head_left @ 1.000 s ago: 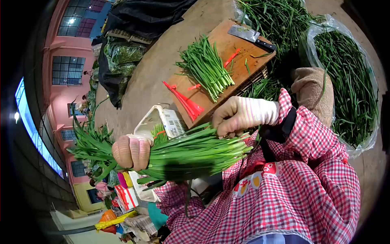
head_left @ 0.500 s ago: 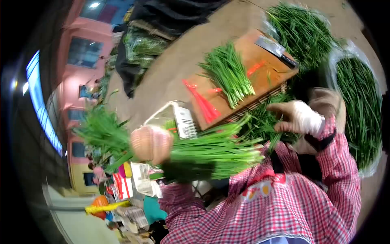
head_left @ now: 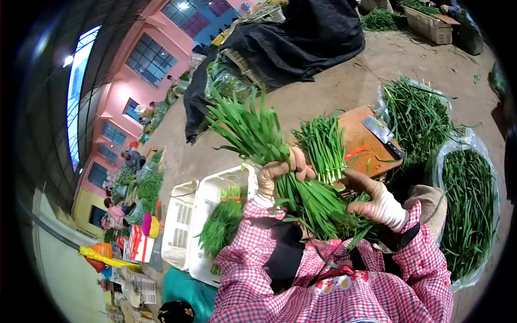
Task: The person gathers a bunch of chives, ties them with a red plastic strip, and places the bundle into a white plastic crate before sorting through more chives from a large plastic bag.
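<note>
My left hand (head_left: 283, 169) is wrapped round a bunch of green chives (head_left: 312, 202), whose leafy tops spread up and left beyond my fist. At the lower end of this bunch is my right hand (head_left: 377, 202), in a pale glove with bare-looking fingertips, thumb and fingers apart. Behind the hands, a second pile of chives (head_left: 323, 148) lies on a wooden board (head_left: 355, 126), its white stalk ends toward me. A cleaver (head_left: 382, 134) with a black handle rests at the board's right side, near a red tie (head_left: 356, 152).
On my left stands a white plastic crate (head_left: 207, 188) holding a tied bunch of chives (head_left: 222, 220). Clear bags of loose greens (head_left: 468, 199) sit on my right. A black cloth (head_left: 291, 48) covers a heap ahead. Other people (head_left: 132, 159) sit among greens further left.
My left hand has swung right and up with the chives, bringing their lower end close to my right hand. The view has turned, showing more of the crate and floor.
</note>
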`<state>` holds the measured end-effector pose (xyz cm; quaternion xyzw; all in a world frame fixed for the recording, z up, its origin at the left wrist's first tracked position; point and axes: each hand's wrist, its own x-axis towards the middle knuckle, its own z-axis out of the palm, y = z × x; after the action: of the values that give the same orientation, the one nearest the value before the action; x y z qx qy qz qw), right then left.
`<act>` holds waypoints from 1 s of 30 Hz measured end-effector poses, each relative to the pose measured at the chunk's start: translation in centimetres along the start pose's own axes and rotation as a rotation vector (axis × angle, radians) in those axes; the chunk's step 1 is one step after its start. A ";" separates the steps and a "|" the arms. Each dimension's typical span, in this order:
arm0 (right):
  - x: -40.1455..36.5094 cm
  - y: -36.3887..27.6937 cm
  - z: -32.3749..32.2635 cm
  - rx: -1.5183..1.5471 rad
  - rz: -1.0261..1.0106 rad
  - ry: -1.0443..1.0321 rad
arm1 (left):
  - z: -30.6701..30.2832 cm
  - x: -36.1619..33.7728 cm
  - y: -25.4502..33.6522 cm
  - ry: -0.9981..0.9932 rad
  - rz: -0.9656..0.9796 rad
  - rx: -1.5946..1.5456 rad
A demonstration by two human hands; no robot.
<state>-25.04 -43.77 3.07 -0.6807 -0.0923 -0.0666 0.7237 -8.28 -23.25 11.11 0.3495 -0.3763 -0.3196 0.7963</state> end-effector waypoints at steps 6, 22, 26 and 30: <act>-0.4 -0.8 0.7 -0.202 -0.173 0.130 | 2.2 1.6 -0.5 0.482 -0.349 -0.014; 5.2 4.4 1.4 0.336 -0.130 0.433 | 11.2 7.4 -4.1 0.103 -0.436 0.654; 4.2 5.1 -1.1 0.843 -0.017 0.267 | 8.3 8.4 -3.9 -0.099 -0.263 0.721; 3.9 10.2 -4.9 1.122 -0.043 0.119 | 1.3 6.8 -1.2 -0.041 -0.266 0.629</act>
<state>-18.79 -47.86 -6.29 -0.1849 -0.0864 -0.0601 0.9771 -6.22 -29.56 13.31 0.6176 -0.4236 -0.2957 0.5931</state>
